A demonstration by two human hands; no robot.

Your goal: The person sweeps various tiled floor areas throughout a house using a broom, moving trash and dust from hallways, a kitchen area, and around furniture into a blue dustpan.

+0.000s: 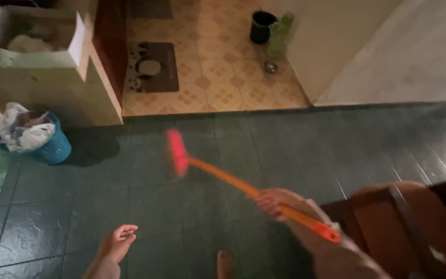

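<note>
The right hand (273,202) grips an orange-handled broom (218,173) over dark green floor tiles (130,206); the left hand (115,244) hangs empty.

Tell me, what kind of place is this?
Probably a room in a home. The right hand holds an orange broom over the dark tiled floor, near a blue wastebasket and a door mat.
</note>
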